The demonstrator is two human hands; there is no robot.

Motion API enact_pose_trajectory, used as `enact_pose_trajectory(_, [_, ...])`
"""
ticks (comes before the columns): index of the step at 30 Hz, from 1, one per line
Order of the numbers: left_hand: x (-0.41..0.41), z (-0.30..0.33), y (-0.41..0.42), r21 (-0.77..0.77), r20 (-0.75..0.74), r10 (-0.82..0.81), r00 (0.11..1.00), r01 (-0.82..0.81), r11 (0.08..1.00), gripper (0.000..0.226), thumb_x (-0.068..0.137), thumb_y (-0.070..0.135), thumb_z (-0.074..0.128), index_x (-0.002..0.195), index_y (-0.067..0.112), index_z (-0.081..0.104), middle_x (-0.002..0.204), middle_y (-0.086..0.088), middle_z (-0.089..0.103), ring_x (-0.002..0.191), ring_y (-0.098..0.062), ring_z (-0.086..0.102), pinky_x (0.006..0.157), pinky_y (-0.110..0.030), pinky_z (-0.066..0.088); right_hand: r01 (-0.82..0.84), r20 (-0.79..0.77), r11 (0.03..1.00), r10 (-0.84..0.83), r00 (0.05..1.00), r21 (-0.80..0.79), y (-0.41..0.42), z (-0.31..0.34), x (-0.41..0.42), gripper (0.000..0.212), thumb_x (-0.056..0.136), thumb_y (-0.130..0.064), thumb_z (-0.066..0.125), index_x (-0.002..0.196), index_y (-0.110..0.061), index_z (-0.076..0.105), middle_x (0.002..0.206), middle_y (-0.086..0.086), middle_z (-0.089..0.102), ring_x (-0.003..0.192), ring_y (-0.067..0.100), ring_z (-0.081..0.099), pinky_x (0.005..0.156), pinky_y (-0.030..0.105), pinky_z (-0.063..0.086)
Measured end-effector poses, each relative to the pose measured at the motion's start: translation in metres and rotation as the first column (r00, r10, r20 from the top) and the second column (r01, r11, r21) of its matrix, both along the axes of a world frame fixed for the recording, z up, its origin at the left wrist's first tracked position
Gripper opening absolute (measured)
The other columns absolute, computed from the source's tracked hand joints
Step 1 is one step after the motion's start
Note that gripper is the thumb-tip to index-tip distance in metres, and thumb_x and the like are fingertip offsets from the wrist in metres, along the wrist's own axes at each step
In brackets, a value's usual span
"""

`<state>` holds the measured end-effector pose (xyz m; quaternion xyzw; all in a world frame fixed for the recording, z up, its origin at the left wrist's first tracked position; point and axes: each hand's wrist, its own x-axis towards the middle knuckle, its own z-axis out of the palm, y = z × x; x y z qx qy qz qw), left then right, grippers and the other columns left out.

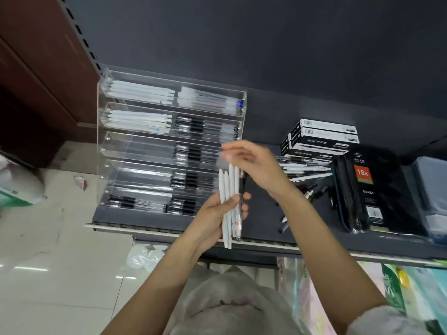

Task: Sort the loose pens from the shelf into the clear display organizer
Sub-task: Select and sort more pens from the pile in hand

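— Where are you working right now?

— I'm looking at a stationery shop, going by the fittings. A dark retail shelf (263, 209) with a price-strip edge is carrying a clear display organizer (135, 151) stocked with white and black pens in tiers.

— Anything else pointing to a shop?

— Barcoded pen boxes (321, 136) are sitting stacked beside shrink-wrapped diaries (372, 189) marked 18K, and a slotted upright (82, 37) is running up the back panel.

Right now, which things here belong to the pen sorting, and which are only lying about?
For the job:
bundle of pens held in the left hand
right hand
clear organizer
loose pens on the shelf

Lying about:
black-and-white boxes
diary pack
plastic bag
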<state>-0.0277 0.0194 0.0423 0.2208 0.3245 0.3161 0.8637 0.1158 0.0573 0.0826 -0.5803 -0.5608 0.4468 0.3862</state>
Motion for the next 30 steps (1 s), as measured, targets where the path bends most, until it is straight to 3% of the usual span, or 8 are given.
enact_pose_trajectory(3, [0.001, -0.001, 0.003, -0.061, 0.014, 0.307, 0.951, -0.306, 0.950, 0.022, 0.096, 0.006, 0.043, 0.115, 0.003, 0.054, 0.084, -0.007, 0.065, 0.072, -0.016, 0.063, 0.070, -0.026, 0.056, 0.208, -0.095, 0.978, -0.206, 0.974, 0.017, -0.010, -0.001, 0.004, 0.015, 0.092, -0.023, 0.059, 0.107, -0.024, 0.062, 0.100, 0.001, 0.068, 0.093, 0.014, 0.065, 0.079, 0.029, 0.052])
enact_pose_trajectory(8, [-0.016, 0.003, 0.005, -0.031, 0.022, 0.577, 0.816, -0.576, 0.817, 0.027, 0.093, 0.014, 0.047, 0.118, 0.007, 0.054, 0.092, -0.007, 0.064, 0.084, -0.016, 0.064, 0.075, -0.028, 0.057, 0.012, 0.299, 1.000, -0.009, 0.954, -0.006, -0.050, -0.013, -0.031, 0.029, 0.081, -0.047, 0.065, 0.100, -0.029, 0.051, 0.083, -0.018, 0.065, 0.072, -0.001, 0.064, 0.066, 0.025, 0.054])
enact_pose_trajectory(12, [-0.030, 0.003, 0.006, 0.012, 0.043, 0.661, 0.749, -0.662, 0.750, 0.028, 0.097, 0.014, 0.044, 0.124, 0.009, 0.049, 0.099, -0.007, 0.060, 0.092, -0.018, 0.058, 0.085, -0.034, 0.054, -0.019, 0.215, 0.998, 0.008, 0.977, 0.052, -0.053, -0.025, -0.066, 0.023, 0.089, -0.047, 0.050, 0.100, -0.028, 0.046, 0.086, -0.015, 0.066, 0.072, 0.003, 0.066, 0.062, 0.036, 0.055])
enact_pose_trajectory(15, [-0.037, 0.002, 0.008, 0.018, 0.044, 0.701, 0.712, -0.702, 0.712, 0.022, 0.100, 0.014, 0.039, 0.116, 0.009, 0.054, 0.095, -0.005, 0.063, 0.087, -0.016, 0.061, 0.074, -0.031, 0.056, -0.018, 0.138, 1.000, 0.014, 0.990, 0.025, -0.053, -0.029, -0.093, 0.020, 0.091, -0.049, 0.035, 0.102, -0.032, 0.040, 0.081, -0.008, 0.064, 0.060, 0.004, 0.060, 0.051, 0.023, 0.048])
enact_pose_trajectory(18, [-0.049, 0.001, 0.018, 0.000, 0.037, 0.684, 0.729, -0.685, 0.729, 0.025, 0.100, 0.015, 0.039, 0.119, 0.008, 0.055, 0.095, -0.006, 0.066, 0.088, -0.017, 0.062, 0.068, -0.029, 0.055, 0.079, 0.082, 0.996, -0.083, 0.993, 0.046, -0.048, -0.029, -0.116, 0.015, 0.092, -0.041, 0.037, 0.098, -0.028, 0.043, 0.079, -0.012, 0.060, 0.067, 0.000, 0.058, 0.051, 0.008, 0.036])
enact_pose_trajectory(22, [-0.077, -0.003, 0.033, 0.111, -0.066, 0.592, 0.803, -0.584, 0.804, 0.027, 0.098, 0.021, 0.046, 0.116, 0.004, 0.058, 0.098, -0.010, 0.064, 0.092, -0.021, 0.062, 0.077, -0.031, 0.055, 0.153, 0.142, 0.972, -0.180, 0.973, 0.181, -0.028, -0.034, -0.131, 0.008, 0.097, -0.025, 0.046, 0.094, -0.021, 0.052, 0.067, -0.013, 0.052, 0.059, 0.003, 0.050, 0.051, 0.008, 0.032])
enact_pose_trajectory(26, [-0.124, -0.008, 0.057, 0.189, -0.403, 0.393, 0.826, -0.345, 0.919, 0.043, 0.073, 0.046, 0.074, 0.080, 0.006, 0.057, 0.071, -0.013, 0.048, 0.067, -0.022, 0.054, 0.068, -0.029, 0.050, 0.132, 0.265, 0.950, -0.210, 0.941, 0.283, -0.005, -0.041, -0.146, 0.014, 0.096, -0.021, 0.049, 0.098, -0.011, 0.057, 0.079, -0.009, 0.060, 0.071, 0.003, 0.057, 0.060, 0.013, 0.043])
enact_pose_trajectory(30, [-0.162, -0.004, 0.079, 0.211, -0.409, 0.298, 0.862, -0.228, 0.951, 0.029, 0.071, 0.035, 0.072, 0.076, 0.006, 0.071, 0.082, -0.021, 0.066, 0.081, -0.031, 0.066, 0.080, -0.036, 0.057, 0.094, 0.390, 0.971, -0.176, 0.904, 0.220, 0.007, -0.043, -0.168, 0.009, 0.097, -0.022, 0.051, 0.099, -0.015, 0.056, 0.080, -0.016, 0.055, 0.067, -0.006, 0.053, 0.059, 0.008, 0.038])
